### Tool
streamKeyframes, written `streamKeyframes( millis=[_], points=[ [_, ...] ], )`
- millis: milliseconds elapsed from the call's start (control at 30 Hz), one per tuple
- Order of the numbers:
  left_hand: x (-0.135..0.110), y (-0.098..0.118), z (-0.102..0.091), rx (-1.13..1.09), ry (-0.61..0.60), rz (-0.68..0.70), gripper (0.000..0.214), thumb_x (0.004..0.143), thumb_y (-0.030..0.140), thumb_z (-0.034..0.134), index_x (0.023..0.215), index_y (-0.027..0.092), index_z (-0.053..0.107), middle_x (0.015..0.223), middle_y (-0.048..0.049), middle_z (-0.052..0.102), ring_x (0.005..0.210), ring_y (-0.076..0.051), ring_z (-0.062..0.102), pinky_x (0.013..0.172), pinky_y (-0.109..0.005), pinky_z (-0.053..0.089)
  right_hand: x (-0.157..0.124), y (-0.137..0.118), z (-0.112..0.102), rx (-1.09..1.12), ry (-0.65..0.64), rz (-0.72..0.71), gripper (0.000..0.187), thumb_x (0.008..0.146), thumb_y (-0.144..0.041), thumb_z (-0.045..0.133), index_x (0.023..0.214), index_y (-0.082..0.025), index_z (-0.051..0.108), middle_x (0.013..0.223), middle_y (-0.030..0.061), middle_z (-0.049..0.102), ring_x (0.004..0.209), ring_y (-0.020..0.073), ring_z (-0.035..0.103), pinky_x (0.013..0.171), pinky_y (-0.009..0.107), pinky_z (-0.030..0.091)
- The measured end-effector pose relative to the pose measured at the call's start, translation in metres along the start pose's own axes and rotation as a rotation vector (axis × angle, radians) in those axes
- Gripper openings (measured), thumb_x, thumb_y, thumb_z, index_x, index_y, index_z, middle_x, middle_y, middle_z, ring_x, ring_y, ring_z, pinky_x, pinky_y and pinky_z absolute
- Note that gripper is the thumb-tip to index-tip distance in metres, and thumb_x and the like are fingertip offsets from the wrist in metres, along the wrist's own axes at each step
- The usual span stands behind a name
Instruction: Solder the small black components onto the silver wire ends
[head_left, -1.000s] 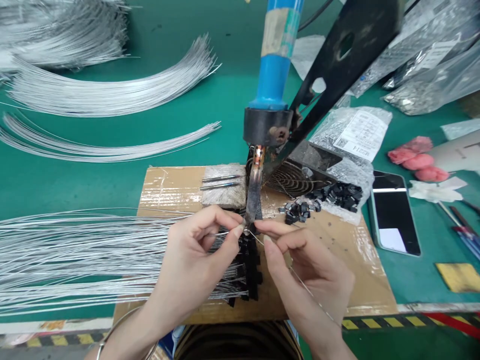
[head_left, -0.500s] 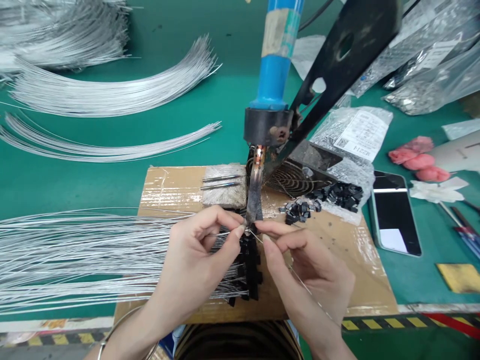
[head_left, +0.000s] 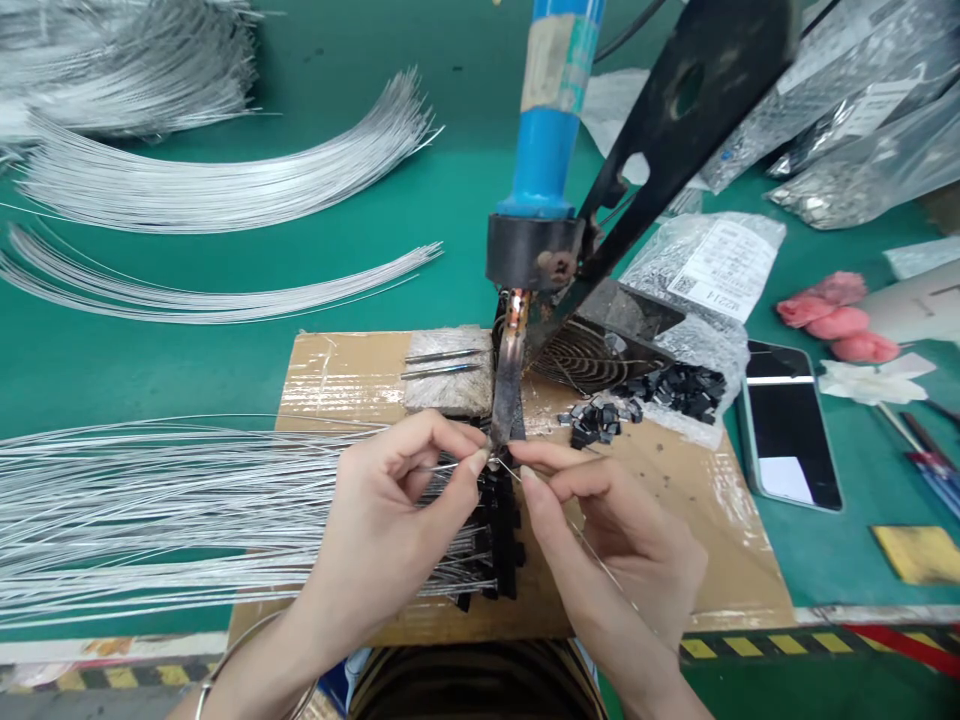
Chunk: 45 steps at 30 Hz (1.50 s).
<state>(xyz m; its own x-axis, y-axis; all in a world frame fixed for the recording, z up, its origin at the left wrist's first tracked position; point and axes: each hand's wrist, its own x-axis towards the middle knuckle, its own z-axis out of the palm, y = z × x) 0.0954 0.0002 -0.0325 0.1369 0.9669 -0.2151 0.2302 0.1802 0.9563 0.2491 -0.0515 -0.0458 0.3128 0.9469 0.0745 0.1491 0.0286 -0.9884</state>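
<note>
left hand (head_left: 390,510) pinches a thin, springy wire (head_left: 442,467), right hand (head_left: 607,530) pinches soft solder strand (head_left: 592,550), both gripped close to the soldering iron tip (head_left: 501,440).

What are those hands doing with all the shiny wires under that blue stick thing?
A person is soldering. The left hand pinches a thin silver wire at the dark metal tip of the blue-handled soldering iron, which is clamped in a black stand. The right hand feeds a fine strand of solder wire to the same spot. A row of small black parts with wires attached lies on the taped cardboard sheet.
</note>
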Motion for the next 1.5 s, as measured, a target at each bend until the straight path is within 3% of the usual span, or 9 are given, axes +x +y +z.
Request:
streamKeyframes(
  millis=[1500],
  points=[
    [-0.0006,0.0015,0.0010,0.035,-0.005,0.056,0.014,0.088,0.012,0.070,0.078,0.023,0.072,0.084,0.0016,0.077,0.073,-0.012,0.068,0.061,-0.021,0.048,-0.0025,0.0083,0.0000,-0.116,0.015,-0.236,0.022,0.087,0.001,0.074,0.087,-0.021,0.070,0.107,0.0027,0.085,0.091,0.0140,0.082,0.085,0.023,0.063]
  ],
)
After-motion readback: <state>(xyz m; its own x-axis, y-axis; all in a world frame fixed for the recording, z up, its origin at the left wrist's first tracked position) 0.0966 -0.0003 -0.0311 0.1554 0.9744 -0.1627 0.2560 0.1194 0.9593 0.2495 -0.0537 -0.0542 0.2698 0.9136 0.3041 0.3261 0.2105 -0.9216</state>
